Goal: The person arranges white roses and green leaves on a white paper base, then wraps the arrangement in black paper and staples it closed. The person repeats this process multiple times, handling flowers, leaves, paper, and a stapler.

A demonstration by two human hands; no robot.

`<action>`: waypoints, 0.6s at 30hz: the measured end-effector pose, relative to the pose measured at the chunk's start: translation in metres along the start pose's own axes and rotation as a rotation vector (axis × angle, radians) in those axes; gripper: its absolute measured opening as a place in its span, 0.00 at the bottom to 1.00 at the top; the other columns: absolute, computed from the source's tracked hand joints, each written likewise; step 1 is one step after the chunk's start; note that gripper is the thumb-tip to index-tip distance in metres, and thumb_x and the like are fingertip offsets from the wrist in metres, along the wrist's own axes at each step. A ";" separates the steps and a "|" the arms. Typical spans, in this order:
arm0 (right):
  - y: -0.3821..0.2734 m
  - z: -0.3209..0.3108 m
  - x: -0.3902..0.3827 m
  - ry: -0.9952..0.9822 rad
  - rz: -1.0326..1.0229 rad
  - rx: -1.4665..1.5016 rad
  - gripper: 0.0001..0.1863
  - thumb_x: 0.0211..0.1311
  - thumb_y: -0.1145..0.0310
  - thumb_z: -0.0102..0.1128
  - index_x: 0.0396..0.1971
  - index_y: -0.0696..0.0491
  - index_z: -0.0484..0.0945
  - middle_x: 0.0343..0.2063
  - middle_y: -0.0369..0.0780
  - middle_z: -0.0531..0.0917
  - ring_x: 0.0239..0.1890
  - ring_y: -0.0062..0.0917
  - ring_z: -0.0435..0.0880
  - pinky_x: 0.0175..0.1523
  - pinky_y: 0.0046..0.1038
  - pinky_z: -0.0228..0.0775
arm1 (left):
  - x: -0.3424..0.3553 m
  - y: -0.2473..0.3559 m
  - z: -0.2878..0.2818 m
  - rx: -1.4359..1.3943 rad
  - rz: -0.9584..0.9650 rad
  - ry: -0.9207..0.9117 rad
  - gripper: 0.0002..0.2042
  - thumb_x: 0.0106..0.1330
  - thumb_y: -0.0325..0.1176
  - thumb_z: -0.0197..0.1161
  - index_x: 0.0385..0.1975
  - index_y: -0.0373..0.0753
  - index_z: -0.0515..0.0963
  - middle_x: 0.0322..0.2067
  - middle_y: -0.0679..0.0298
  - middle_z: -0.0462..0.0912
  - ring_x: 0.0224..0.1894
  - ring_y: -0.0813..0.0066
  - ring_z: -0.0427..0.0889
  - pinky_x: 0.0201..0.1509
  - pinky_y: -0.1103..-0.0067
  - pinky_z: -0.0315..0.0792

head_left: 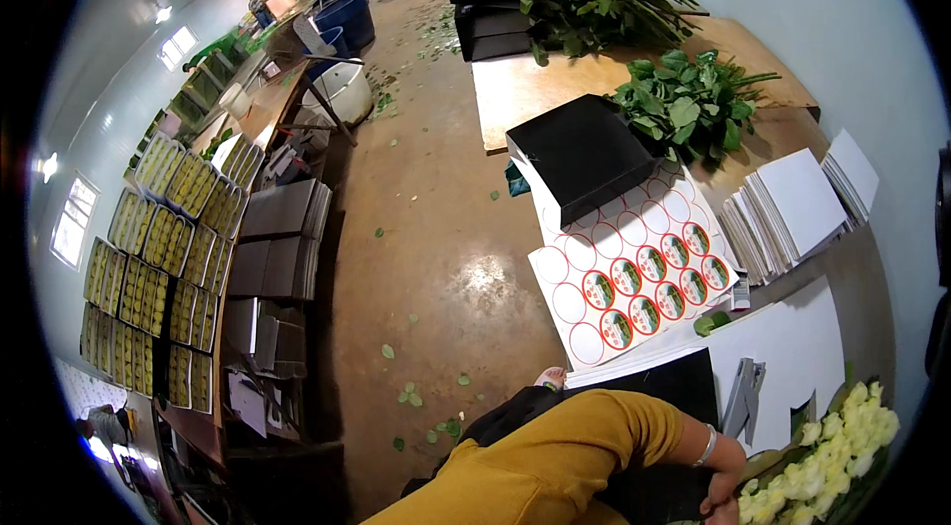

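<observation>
My left arm, in a mustard sleeve, bends across the bottom, and my left hand [722, 485], a metal bangle at its wrist, curls closed at the lower right; what it holds is hidden. A bunch of pale yellow roses [821, 458] lies beside it on the right. Above the hand a silver stapler [741, 401] rests on white card [797, 337], next to black board [691, 371]. Farther up, a sheet of round red-rimmed stickers [634, 279] lies partly under a black box [580, 154]. My right hand is not in view.
Green stems [684, 109] and stacked black boxes [490, 0] stand on a wooden table [505, 94]. White card stacks [778, 208] lie rightward. Across the leaf-strewn aisle [396, 228] are trays of round pale items [158, 258], grey cardboard [277, 233], blue tubs [345, 18] and other people [260, 8].
</observation>
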State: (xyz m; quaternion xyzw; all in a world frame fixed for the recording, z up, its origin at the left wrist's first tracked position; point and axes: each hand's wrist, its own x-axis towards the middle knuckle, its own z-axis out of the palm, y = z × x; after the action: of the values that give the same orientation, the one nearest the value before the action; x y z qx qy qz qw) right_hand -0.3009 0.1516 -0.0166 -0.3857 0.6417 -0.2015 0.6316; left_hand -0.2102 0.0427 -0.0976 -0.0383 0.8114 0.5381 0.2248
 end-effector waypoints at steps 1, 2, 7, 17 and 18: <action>-0.002 0.002 -0.001 -0.010 0.002 -0.031 0.09 0.66 0.71 0.49 0.41 0.58 0.76 0.24 0.29 0.70 0.25 0.13 0.64 0.31 0.18 0.58 | -0.002 -0.001 0.000 -0.013 -0.002 0.010 0.26 0.63 0.49 0.57 0.52 0.33 0.72 0.51 0.59 0.75 0.50 0.62 0.71 0.54 0.68 0.62; -0.002 0.005 -0.001 -0.013 0.009 -0.050 0.09 0.66 0.72 0.49 0.41 0.58 0.76 0.24 0.29 0.70 0.25 0.13 0.64 0.30 0.18 0.58 | -0.004 -0.002 0.002 -0.025 -0.006 0.013 0.26 0.62 0.48 0.57 0.52 0.32 0.72 0.51 0.58 0.75 0.50 0.62 0.71 0.54 0.68 0.63; -0.007 0.007 -0.008 0.008 -0.006 -0.117 0.09 0.66 0.72 0.48 0.41 0.58 0.76 0.23 0.29 0.69 0.24 0.12 0.63 0.29 0.18 0.56 | -0.010 0.001 0.000 -0.018 -0.020 0.015 0.26 0.61 0.46 0.60 0.52 0.30 0.72 0.51 0.56 0.75 0.49 0.61 0.72 0.52 0.68 0.64; -0.002 -0.004 -0.023 0.013 -0.040 -0.157 0.09 0.65 0.73 0.48 0.41 0.57 0.76 0.22 0.27 0.68 0.21 0.11 0.61 0.27 0.17 0.54 | 0.015 -0.017 -0.017 -0.048 -0.024 -0.117 0.25 0.60 0.45 0.62 0.51 0.30 0.73 0.49 0.56 0.77 0.49 0.66 0.72 0.52 0.69 0.65; -0.001 -0.006 -0.025 0.018 -0.044 -0.153 0.09 0.65 0.73 0.48 0.41 0.57 0.76 0.21 0.27 0.68 0.21 0.11 0.61 0.26 0.17 0.54 | 0.014 -0.013 -0.018 -0.054 -0.012 -0.150 0.25 0.60 0.45 0.62 0.51 0.30 0.73 0.49 0.57 0.77 0.49 0.67 0.72 0.52 0.70 0.64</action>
State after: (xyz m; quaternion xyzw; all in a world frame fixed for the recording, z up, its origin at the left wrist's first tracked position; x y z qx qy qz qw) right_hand -0.3091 0.1686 0.0015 -0.4449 0.6523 -0.1694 0.5898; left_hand -0.2246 0.0235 -0.1083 -0.0089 0.7773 0.5599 0.2868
